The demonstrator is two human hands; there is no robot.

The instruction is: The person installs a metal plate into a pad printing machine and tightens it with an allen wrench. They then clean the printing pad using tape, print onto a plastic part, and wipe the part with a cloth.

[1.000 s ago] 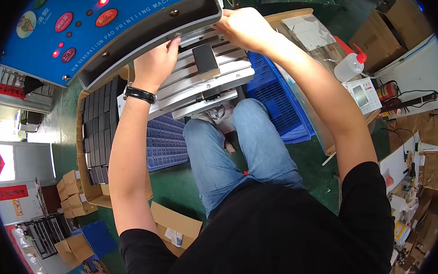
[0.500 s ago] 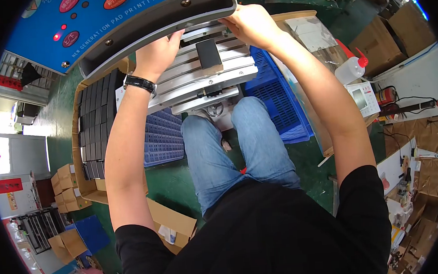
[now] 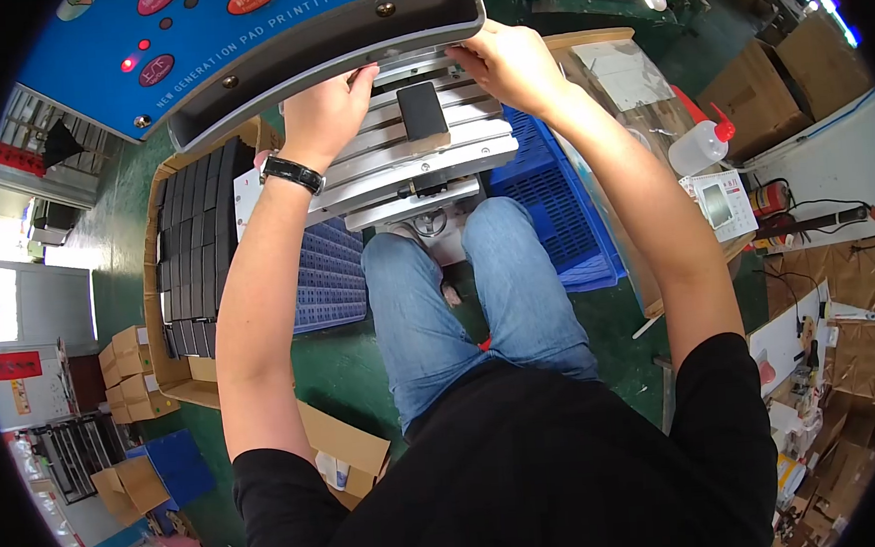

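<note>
Both hands reach under the front lip of a blue pad printing machine, over its slotted metal bed. My left hand, below a black wristwatch, is closed near the bed's back left part, thumb against fingers. What it grips, if anything, is hidden. My right hand is curled at the back right of the bed, its fingertips partly behind the machine's edge. Whatever it holds cannot be made out. Between the hands, a small black box rests on the bed, apart from both.
A carton filled with rows of black boxes stands at left, beside a blue crate. Another blue crate is at right. A white bottle with a red nozzle and a calendar are on the right-hand table.
The view has shifted slightly, so the machine appears a little further right and down. My hands stay at the back of the bed, with only small finger movements. The black box remains on the bed.
</note>
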